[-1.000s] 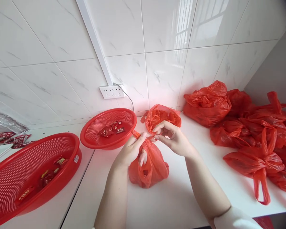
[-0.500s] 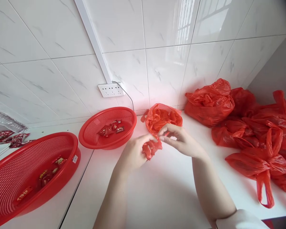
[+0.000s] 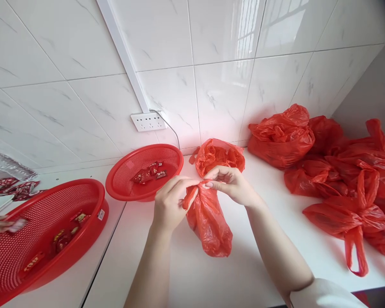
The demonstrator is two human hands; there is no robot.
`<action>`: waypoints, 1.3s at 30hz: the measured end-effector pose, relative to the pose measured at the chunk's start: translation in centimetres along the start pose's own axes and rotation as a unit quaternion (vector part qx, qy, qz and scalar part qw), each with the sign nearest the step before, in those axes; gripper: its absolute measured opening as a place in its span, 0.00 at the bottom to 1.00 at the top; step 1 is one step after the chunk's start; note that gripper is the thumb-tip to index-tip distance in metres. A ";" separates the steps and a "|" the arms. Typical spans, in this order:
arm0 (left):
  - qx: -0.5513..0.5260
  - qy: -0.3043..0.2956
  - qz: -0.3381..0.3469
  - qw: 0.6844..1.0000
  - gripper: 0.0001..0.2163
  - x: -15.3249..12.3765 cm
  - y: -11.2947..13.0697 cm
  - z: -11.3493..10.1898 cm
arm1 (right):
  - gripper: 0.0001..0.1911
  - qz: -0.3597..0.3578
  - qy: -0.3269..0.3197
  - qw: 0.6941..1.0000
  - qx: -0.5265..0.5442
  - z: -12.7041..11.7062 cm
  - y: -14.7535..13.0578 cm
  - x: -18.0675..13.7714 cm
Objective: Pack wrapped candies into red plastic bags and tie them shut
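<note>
My left hand (image 3: 168, 203) and my right hand (image 3: 231, 184) both pinch the top of a small red plastic bag (image 3: 208, 220), which hangs down between them over the white counter (image 3: 211, 278). The fingers of both hands are closed on the bag's upper edge. Just behind my hands lies a bundle of crumpled red bags (image 3: 220, 154). A round red mesh basket (image 3: 144, 171) with a few red-wrapped sweets stands to the left of my hands.
A larger red mesh basket (image 3: 41, 231) with several wrapped sweets sits at the left; another person's hand (image 3: 0, 224) holds a sweet over it. A heap of tied red bags (image 3: 336, 171) fills the right. A wall socket (image 3: 147, 121) is on the tiles.
The bag, bunched small between my fingers half a second ago, now hangs stretched out below my hands. Another person's hand has come in at the left edge over the large basket.
</note>
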State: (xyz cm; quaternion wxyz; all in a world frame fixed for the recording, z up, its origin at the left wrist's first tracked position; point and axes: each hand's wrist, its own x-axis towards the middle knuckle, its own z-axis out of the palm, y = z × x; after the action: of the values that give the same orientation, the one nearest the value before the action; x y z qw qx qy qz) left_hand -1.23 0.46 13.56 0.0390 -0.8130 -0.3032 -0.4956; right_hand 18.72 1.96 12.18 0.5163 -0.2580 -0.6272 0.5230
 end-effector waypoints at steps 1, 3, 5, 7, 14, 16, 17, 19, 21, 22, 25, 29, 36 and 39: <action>0.002 0.004 0.000 1.000 0.11 0.0 -0.1 -0.1 | 0.07 0.000 0.024 1.000 0.017 -0.1 -0.1 0.0; 0.004 0.012 0.001 1.000 0.10 0.0 -0.3 -0.2 | 0.07 -0.003 0.073 0.997 0.040 -0.4 -0.2 0.0; 0.004 0.020 0.006 1.000 0.09 0.0 -0.5 -0.2 | 0.08 -0.004 0.102 0.994 0.038 -0.6 -0.3 -0.1; 0.000 0.022 0.016 1.000 0.09 -0.1 -0.6 -0.2 | 0.09 -0.001 0.097 0.995 0.022 -0.8 -0.4 -0.2; 0.039 -0.023 0.015 0.999 0.15 -0.3 -1.8 -0.8 | 0.10 0.000 0.116 0.992 -0.049 -0.6 -0.2 0.0; 0.059 -0.031 -0.009 0.998 0.13 -0.3 -2.1 -1.6 | 0.10 -0.002 0.136 0.989 -0.058 -0.8 -0.3 0.1; 0.067 -0.035 -0.020 0.997 0.12 -0.4 -2.3 -2.1 | 0.09 0.001 0.143 0.988 -0.063 -1.1 -0.4 0.0; 0.081 -0.041 -0.038 0.995 0.09 -0.5 -2.5 -3.3 | 0.08 0.002 0.165 0.983 -0.078 -2.1 -0.7 -0.1; 0.105 -0.026 -0.050 0.993 0.08 -0.6 -2.7 -4.6 | 0.07 -0.008 0.202 0.975 -0.092 -3.5 -1.1 -0.6; 0.122 -0.010 -0.057 0.991 0.07 -0.7 -2.7 -5.1 | 0.07 -0.017 0.225 0.969 -0.099 -4.3 -1.3 -0.8; 0.140 0.002 -0.104 0.985 0.07 -0.7 -2.7 -5.8 | 0.07 -0.042 0.287 0.950 -0.117 -6.1 -1.8 -1.6; 0.084 -0.101 -0.181 0.975 0.10 -0.3 -2.4 -5.1 | 0.09 -0.038 0.309 0.938 -0.153 -6.9 -2.1 -2.0; 0.091 -0.272 -0.251 0.925 0.15 0.4 -1.9 -4.5 | 0.10 0.018 0.205 0.943 -0.262 -7.2 -2.7 -2.7; 0.084 -0.343 -0.280 0.893 0.16 0.3 -1.9 -4.2 | 0.12 0.080 0.115 0.908 -0.395 -6.9 -3.0 -3.3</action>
State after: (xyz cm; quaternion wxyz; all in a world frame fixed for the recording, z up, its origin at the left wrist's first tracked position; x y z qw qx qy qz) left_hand -5.45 0.58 15.45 -0.1395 -0.8078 -0.5531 -0.1487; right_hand 26.85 0.84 13.14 0.3974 -0.5485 -0.6958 0.2388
